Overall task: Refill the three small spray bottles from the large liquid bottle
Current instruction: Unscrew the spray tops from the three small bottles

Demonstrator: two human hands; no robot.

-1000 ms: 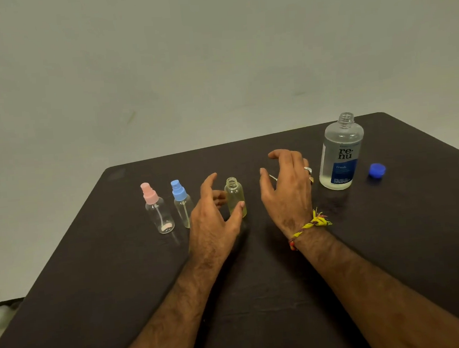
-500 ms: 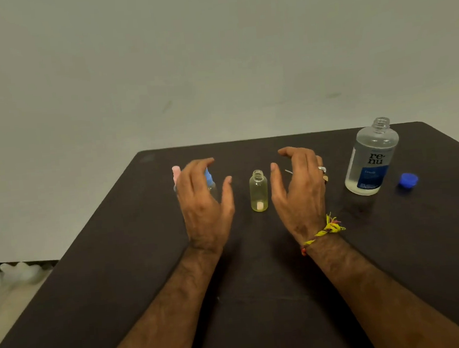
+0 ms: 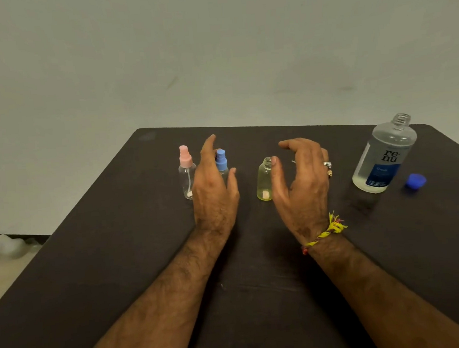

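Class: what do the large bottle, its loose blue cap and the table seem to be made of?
Large bottle: probably clear glossy plastic; liquid shows through and its wall catches highlights. Blue cap: likely opaque moulded plastic with a slight sheen. Table: dark matte surface, faintly grainy; material unclear.

Dim, even light with soft shadows on the table (image 3: 93,267); wide-angle bending at the edges.

We see a dark table (image 3: 93,267) set against a plain pale wall (image 3: 213,51); at its left edge, on the floor, lie lumpy white things (image 3: 6,245) we cannot identify.
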